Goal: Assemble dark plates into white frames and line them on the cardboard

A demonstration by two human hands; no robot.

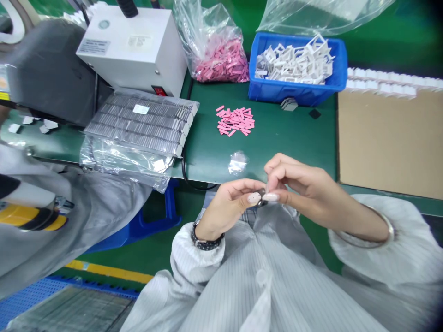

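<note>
My left hand and my right hand meet just below the near edge of the green table, above my lap. Both pinch one small dark part between thumbs and fingertips; most of it is hidden. A little pile of pink strips lies on the table beyond my hands. A crumpled scrap of clear film rests close to the table's edge, just past my fingers.
A blue bin of white frame parts stands at the back, a clear bag of pink strips beside it. Silver trays in plastic and a white machine box lie left. A cardboard sheet lies right. Another person's grey sleeve is at left.
</note>
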